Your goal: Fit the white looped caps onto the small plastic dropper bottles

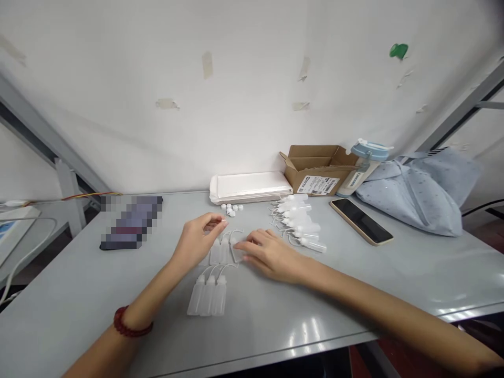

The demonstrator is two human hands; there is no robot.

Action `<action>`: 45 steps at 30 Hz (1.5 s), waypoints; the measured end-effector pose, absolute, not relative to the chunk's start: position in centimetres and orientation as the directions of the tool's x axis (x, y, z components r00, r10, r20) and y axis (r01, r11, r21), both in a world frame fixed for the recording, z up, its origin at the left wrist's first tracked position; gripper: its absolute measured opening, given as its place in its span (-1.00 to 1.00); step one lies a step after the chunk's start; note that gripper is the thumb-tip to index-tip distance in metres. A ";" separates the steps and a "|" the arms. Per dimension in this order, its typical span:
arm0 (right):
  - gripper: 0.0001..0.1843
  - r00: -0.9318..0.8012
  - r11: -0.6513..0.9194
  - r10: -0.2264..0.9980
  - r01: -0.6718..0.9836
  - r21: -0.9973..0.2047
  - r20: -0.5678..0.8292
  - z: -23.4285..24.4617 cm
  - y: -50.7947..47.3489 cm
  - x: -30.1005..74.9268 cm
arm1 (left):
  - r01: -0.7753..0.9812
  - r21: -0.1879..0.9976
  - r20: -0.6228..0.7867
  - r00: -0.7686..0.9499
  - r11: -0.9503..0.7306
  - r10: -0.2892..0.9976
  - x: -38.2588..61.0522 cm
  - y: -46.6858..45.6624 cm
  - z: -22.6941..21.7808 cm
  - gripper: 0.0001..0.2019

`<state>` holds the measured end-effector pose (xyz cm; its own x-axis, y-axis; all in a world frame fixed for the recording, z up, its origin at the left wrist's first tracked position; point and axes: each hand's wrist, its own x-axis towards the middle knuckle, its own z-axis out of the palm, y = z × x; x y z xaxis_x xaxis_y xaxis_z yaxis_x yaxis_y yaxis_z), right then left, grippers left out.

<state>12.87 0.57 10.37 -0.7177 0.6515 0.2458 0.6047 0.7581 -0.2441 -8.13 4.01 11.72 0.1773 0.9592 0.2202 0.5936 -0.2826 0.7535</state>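
Note:
My left hand [199,239] is closed, thumb and fingertips together above the upper group of bottles; what is pinched, if anything, is too small to make out. My right hand [271,255] has its fingers curled round a small translucent squeeze bottle [237,253] on the table. Close by stand or lie more such bottles [219,253], partly hidden by my left hand. Nearer me, three translucent bottles with thin curved tubes [208,298] lie side by side. Several small white caps [232,208] sit in a cluster beyond my hands.
Right of my hands lies a pile of tubed bottles [301,218]. Behind are a flat white box [252,185] and an open cardboard box [318,176]. A phone [361,221], a tumbler [360,173] and a blue cloth bag [417,197] occupy the right. A blurred-out item [134,223] lies left.

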 end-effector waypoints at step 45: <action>-0.75 -0.675 0.812 0.562 0.561 -0.163 0.478 10.1 -1.1 12.4 | 0.096 0.993 -0.094 0.318 0.067 0.943 -6.8 1.6 12.6 -0.83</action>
<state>12.41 -1.11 10.09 -0.6747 0.5622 0.4782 0.5608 0.8117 -0.1630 -6.81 1.56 12.60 0.3178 0.9435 -0.0941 0.0959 0.0667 0.9932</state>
